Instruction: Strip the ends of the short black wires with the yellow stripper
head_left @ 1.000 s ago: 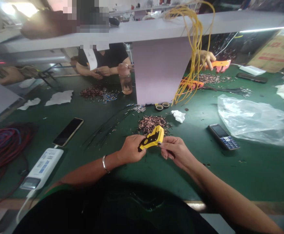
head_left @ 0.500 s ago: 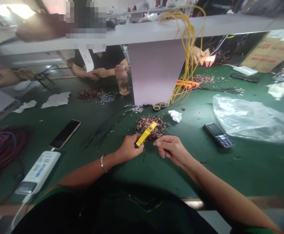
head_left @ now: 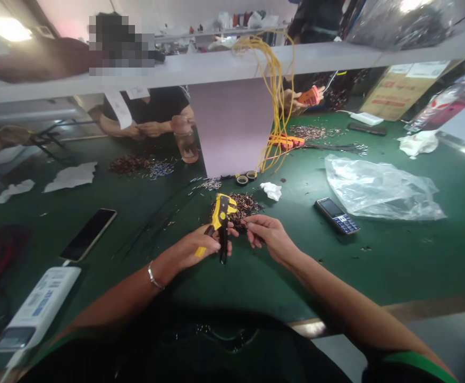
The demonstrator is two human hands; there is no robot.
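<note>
My left hand is wrapped round a yellow-and-black wire stripper, its jaws upward and its handles spread. Close by on the right, my right hand is closed in a pinch at thumb and forefinger. A short, thin dark piece of wire shows at those fingertips, pointing towards the stripper. Behind both hands lies a pile of short copper-brown wire pieces, partly hidden by the stripper and the fingers.
A keypad phone and clear plastic bag lie right; a smartphone and white power strip lie left. Tape rolls and crumpled tissue sit behind the pile. Yellow wires hang from the shelf. Co-workers' hands are beyond.
The wire stripper has turned in my left hand, so its flat side and black handles now show. My right hand still pinches beside it. The whole view has shifted slightly.
</note>
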